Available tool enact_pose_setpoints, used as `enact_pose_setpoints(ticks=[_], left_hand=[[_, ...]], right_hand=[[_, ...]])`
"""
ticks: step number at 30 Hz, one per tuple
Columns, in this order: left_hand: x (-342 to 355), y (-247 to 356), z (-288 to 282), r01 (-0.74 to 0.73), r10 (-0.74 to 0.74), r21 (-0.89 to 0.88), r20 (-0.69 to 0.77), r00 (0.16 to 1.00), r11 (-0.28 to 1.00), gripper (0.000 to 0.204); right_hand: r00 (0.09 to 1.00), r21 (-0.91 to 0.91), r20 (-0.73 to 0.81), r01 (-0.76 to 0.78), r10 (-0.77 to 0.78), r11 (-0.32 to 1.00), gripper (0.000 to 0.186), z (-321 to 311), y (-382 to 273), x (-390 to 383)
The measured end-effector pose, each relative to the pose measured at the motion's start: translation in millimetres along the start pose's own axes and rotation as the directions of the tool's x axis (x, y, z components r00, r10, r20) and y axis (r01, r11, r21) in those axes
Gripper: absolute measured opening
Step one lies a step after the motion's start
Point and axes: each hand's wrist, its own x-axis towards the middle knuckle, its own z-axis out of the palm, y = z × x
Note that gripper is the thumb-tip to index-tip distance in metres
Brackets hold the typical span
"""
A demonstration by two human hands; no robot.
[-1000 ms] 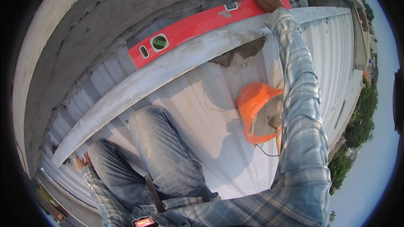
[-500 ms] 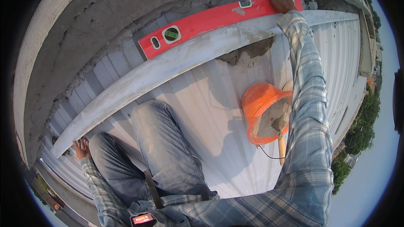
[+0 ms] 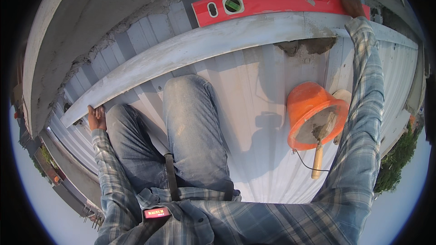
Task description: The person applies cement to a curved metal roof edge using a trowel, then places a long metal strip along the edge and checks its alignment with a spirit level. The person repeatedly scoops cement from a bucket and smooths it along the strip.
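My right hand (image 3: 352, 4) grips the right end of a red spirit level (image 3: 277, 4), which lies along the far edge of a long pale metal straightedge (image 3: 181, 54). At the straightedge's left end, my left hand (image 3: 96, 118) has its fingers curled onto the near edge. Dark, rough mortar (image 3: 305, 46) shows beneath the straightedge toward the right. An orange bucket (image 3: 300, 109) of grey mortar sits beside my right forearm, with a wooden-handled trowel (image 3: 317, 161) in it and a wire handle hanging down.
Ribbed metal roofing (image 3: 252, 163) lies under my bent knees (image 3: 190, 127). A rough concrete parapet (image 3: 59, 41) curves along the far and left sides, with a gap of mortar at its foot. Trees (image 3: 395, 163), rooftops and sky show beyond the roof's edges.
My head's view has turned, so the level, straightedge and bucket appear shifted right. My left hand's fingers have gone from spread to curled on the straightedge. My right hand stays on the level.
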Motion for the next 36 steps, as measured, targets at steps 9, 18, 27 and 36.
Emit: enact_pose_setpoints(ticks=[9, 18, 27, 36], left_hand=[[3, -8, 2, -0.047, 0.053, -0.092, 0.057, 0.997, 0.995, 0.053], [10, -9, 1, -0.050, 0.066, -0.197, 0.076, 0.995, 0.979, 0.056], [14, 13, -9, -0.045, 0.026, -0.077, -0.230, 0.973, 0.996, 0.072], [85, 28, -64, -0.120, 0.033, -0.352, -0.244, 0.969, 0.928, 0.038]], right_hand=[[1.000, 0.023, -0.012, 0.003, -0.003, 1.000, 0.036, 31, 23, 2], [0.999, 0.030, 0.036, -0.038, 0.037, 0.999, 0.033, 29, 26, 3], [0.994, 0.215, 0.080, -0.092, 0.077, 0.972, 0.033, -13, 3, 0], [0.981, 0.214, 0.163, -0.136, 0.102, 0.967, 0.036, -21, 1, -1]])
